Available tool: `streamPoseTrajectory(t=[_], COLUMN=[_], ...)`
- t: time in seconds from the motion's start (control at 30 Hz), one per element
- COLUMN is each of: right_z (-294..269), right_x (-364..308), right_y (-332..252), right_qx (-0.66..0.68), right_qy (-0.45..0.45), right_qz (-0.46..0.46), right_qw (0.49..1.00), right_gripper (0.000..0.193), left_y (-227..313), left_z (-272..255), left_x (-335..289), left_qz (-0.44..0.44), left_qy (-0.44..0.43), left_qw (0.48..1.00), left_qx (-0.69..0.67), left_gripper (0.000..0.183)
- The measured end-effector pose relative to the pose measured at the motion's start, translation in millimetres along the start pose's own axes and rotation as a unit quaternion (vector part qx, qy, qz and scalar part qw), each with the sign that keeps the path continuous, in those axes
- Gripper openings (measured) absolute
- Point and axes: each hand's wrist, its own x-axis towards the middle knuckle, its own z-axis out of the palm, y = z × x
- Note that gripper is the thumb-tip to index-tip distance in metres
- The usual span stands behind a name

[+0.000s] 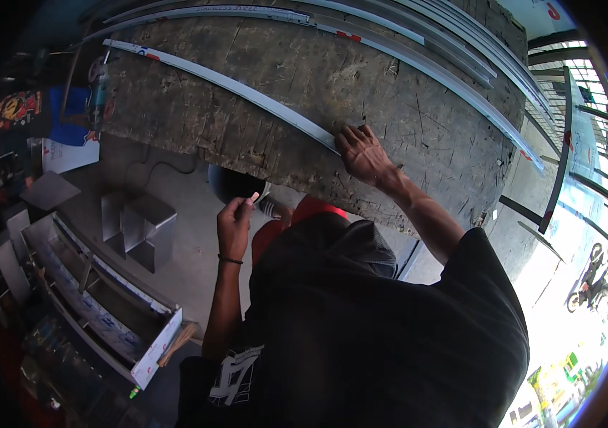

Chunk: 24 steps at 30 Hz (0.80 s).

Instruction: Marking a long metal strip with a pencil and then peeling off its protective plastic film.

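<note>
A long, narrow metal strip (232, 87) with a pale film on it lies slantwise across the worn wooden workbench (275, 57). My right hand (362, 155) is closed at the strip's near end, fingers curled over it and hiding its tip. Off the bench's front edge, my left hand (234, 222) is raised with thumb and fingers pinched together. Between those fingertips a small, pale orange piece (255, 197) sticks up; its kind is too small to tell. A dark band circles the left wrist.
More long metal strips (454, 78) run along the bench's far side. On the floor at left stand bent sheet-metal boxes (148, 220) and a long metal trough (93, 307). A dark round container (236, 184) sits under the bench edge. Metal frames (568, 157) lean at right.
</note>
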Motion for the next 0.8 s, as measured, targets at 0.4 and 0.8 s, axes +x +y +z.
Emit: streamPoseTrajectory(t=[0.4, 0.8], right_z=[8.8, 3.8], right_x=[1.9, 9.2], right_y=[6.0, 14.6], right_qx=[0.070, 0.103], right_qy=[-0.029, -0.021], right_qz=[0.109, 0.074], right_qw=[0.991, 0.992], right_gripper=[0.020, 0.014], left_y=[26.2, 48.4], left_z=[27.2, 64.7], left_x=[18.5, 38.3], left_qz=[0.051, 0.082], left_qy=[-0.049, -0.151], left_qw=[0.997, 0.985], left_qx=[-0.001, 0.018], left_gripper=[0.030, 0.023])
